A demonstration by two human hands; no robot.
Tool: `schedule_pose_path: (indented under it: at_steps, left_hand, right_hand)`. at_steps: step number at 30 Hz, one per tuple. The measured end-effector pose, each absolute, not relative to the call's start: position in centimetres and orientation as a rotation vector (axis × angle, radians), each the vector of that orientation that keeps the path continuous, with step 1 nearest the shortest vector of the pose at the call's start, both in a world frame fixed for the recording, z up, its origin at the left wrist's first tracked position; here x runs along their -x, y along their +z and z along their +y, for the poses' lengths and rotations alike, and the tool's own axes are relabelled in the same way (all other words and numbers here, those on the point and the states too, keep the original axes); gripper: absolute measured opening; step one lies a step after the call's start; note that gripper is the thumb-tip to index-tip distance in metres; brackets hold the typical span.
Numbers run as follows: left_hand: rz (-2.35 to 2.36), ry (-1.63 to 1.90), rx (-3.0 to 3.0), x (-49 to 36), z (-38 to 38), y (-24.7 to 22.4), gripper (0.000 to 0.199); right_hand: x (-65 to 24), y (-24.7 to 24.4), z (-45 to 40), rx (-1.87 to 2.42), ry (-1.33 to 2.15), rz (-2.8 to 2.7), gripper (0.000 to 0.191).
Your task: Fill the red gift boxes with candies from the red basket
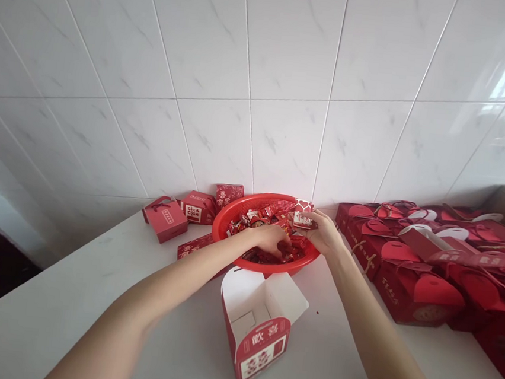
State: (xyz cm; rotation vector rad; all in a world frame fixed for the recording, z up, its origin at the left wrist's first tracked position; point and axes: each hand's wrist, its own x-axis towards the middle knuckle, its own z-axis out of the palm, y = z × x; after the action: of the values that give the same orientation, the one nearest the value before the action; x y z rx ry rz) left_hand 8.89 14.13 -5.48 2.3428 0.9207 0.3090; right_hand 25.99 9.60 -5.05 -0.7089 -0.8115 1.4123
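A red plastic basket (220, 234) filled with wrapped candies (262, 215) stands against the wall. My left hand (273, 240) reaches down into it, fingers curled together among the red wrappers. Its fingertips are partly hidden, so what they grip cannot be made out. At the basket's right rim, my right hand (325, 233) pinches a small red-and-white printed packet (302, 213), raised above the candies. In front of the basket stands a red gift box (264, 348) with its white-lined flaps open; a light piece lies inside it.
Several closed red boxes (169, 220) sit left of the basket, and another red box (193, 245) lies partly under its rim. Rows of red gift boxes (419, 292) fill the right side of the white table (103, 294). Behind rises a tiled wall (283, 145).
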Motion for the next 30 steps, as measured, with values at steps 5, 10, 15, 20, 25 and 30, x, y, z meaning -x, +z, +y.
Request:
schedule_pose_path:
  at_steps: [5, 10, 15, 20, 25, 30]
  left_hand:
    - [0.824, 0.048, -2.484, -10.7, 14.7, -5.3, 0.017]
    - [0.916, 0.002, -2.530, -12.6, 15.8, -5.9, 0.021]
    - [0.889, -0.131, -2.497, -13.7, 15.7, -6.3, 0.021]
    - [0.836, -0.236, -2.471, -13.5, 14.7, -5.8, 0.030]
    - [0.875, -0.222, -2.493, -13.9, 13.8, -5.5, 0.023]
    - [0.963, -0.112, -2.430, -13.1, 14.7, -5.2, 0.017]
  right_hand:
    - [-25.9, -5.0, 9.7, 0.706, 1.403, -0.786, 0.025]
    - [-25.9, -4.9, 9.8, 0.699, 1.402, -0.745, 0.022]
    - [-25.9, -4.8, 9.7, 0.698, 1.413, -0.731, 0.021]
    - [-25.9, -4.8, 9.7, 0.693, 1.433, -0.722, 0.019]
    - [-26.0, -5.0, 9.8, 0.687, 1.427, -0.724, 0.018]
    - [-26.0, -5.1, 9.9, 0.685, 1.400, -0.725, 0.018]
